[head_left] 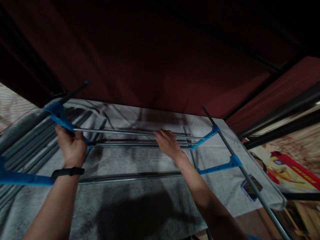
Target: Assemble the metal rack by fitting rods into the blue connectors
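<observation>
A rack frame of thin metal tubes and blue plastic brackets lies on a grey cloth. At the left, my left hand (72, 145), with a dark band at the wrist, is closed around the lower end of a blue plastic bracket (58, 115), where a cross tube meets it. My right hand (168, 142) has its fingers curled over the same metal tube (125, 133), right of its middle. Its fingertips are partly hidden. Farther right, that tube runs to another blue bracket (206, 137). A lower blue bracket (217, 167) sits on a long side pole (227, 143).
Several loose grey tubes (37, 150) lie together on the cloth (120, 203) at the left. A phone (252, 188) rests near the right edge, beneath the pole. Behind stands a dark red panel (150, 66). A red and yellow package (292, 170) is at far right.
</observation>
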A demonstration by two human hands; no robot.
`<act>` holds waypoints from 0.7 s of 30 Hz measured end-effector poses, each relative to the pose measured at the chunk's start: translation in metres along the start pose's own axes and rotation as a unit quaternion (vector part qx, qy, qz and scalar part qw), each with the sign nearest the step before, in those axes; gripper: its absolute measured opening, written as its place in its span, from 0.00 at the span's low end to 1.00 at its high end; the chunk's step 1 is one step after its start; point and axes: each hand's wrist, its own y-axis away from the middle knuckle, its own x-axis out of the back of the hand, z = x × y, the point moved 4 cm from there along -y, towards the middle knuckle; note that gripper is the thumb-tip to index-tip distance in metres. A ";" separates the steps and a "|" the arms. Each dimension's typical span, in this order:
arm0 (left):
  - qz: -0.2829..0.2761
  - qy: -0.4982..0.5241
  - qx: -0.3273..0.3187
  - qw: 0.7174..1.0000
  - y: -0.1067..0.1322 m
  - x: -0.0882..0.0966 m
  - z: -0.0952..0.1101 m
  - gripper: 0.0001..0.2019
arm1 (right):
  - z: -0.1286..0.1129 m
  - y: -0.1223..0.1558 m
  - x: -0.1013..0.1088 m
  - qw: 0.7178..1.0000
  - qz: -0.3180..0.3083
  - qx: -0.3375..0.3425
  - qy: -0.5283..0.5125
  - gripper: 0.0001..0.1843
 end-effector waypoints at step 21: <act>0.021 0.098 -0.029 0.995 -0.002 -0.007 -0.008 0.16 | -0.053 -0.047 -0.011 0.997 -0.042 0.068 -0.016 0.22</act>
